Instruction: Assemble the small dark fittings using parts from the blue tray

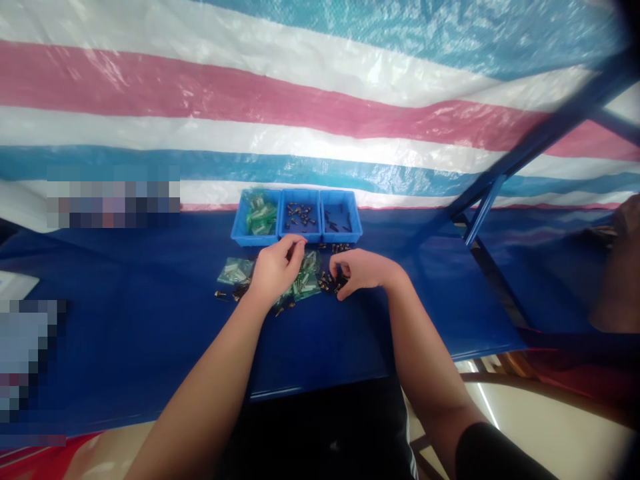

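My left hand [278,268] is at the front edge of the middle blue bin [301,237], thumb and forefinger pinched together. Whatever lies between those fingertips is too small to make out. My right hand [367,269] reaches down at a pile of small screws [326,283], its thumb and curled fingers apart around a few dark pieces. Between my hands lie green-tinted clear bags [306,285] holding pale metal parts. Another such bag [235,271] rests left of my left hand. More brassy screws [341,248] lie in front of the right bin.
Three joined blue bins stand at the back: bagged parts [260,215] left, brassy screws [300,215] middle, dark screws [337,223] right. A loose screw [220,294] lies at left on the blue table [320,353]. A blue metal frame [483,210] rises right; another person's arm [620,280] shows beyond.
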A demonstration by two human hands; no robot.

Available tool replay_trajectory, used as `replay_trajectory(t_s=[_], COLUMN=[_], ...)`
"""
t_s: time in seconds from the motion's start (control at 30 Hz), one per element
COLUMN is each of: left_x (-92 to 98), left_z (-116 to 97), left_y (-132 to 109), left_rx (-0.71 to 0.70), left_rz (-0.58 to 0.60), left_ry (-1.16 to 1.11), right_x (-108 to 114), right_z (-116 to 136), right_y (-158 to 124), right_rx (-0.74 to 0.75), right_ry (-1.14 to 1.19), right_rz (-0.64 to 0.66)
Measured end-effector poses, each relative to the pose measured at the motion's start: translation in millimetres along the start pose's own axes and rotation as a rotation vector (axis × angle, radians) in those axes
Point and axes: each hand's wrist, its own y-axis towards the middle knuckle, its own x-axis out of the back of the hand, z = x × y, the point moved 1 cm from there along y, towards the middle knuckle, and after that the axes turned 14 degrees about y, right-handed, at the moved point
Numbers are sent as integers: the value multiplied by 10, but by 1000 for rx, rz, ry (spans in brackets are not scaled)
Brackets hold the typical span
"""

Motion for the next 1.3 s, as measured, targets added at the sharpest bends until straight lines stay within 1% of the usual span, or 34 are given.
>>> replay_trajectory(t_s=[0.1, 0.2, 0.3, 0.4, 0.43, 0.47, 0.5, 0.53, 0.6, 0.63, 0.67, 0.73, 0.8, 0.83, 0.87, 1.0, 1.07, 1.13, 1.2, 1.27, 1.3], left_x=[3, 0, -13, -21, -21, -18, -13, -8, 2, 5, 7, 9, 7, 5, 3, -1, 0, 2, 3, 4, 4], left_z=[-5, -7, -3, 5, 7, 8, 8, 6, -1, -6, -10, -17, -18, -17, -15, -2, 3, 4, 1, -5, -8], left_y=[2, 2, -2, -5, -5, -4, -3, -1, 1, 1, 1, 0, -2, -3, -3, 1, 2, 3, 1, -1, -2], left_rx=[-2, -5, -5, 2, 4, 5, 5, 5, 5, 6, 6, 5, 4, 3, 2, -3, 2, 8, 7, 6, 6], left_rz=[3, 7, 12, 11, 6, 0, -7, -11, -8, -2, 4, 6, -4, -6, -6, -3, -13, -18, -13, -6, -4], left_ry=[1, 3, 5, 3, 2, -1, -4, -7, -13, -14, -14, -12, -11, -11, -12, -9, -3, -6, -15, -15, -13], right_x=[-54, -112, -153, -137, -118, -95, -72, -58, -65, -75, -88, -128, -177, -198, -215, -248, -236, -196, -120, -40, -9], right_z=[8, -12, -31, 12, 42, 74, 105, 131, 172, 180, 177, 152, 122, 112, 108, 150, 160, 128, 66, -1, -30], right_y=[14, 70, 156, 174, 148, 107, 57, 5, -86, -111, -113, -60, 27, 70, 108, 180, 175, 155, 126, 95, 83], right_rx=[16, 14, 51, 175, 212, 218, 177, 92, -98, -180, -235, -282, -250, -206, -159, 152, 263, 233, 168, 113, 84], right_ry=[-15, 9, 55, 67, 106, 186, 294, 395, 499, 510, 508, 495, 481, 474, 465, 410, 322, 193, 89, 39, 29], right_rz=[47, 20, -84, -296, -333, -331, -286, -153, 279, 435, 505, 554, 568, 546, 490, 208, 89, 34, -69, -144, -153])
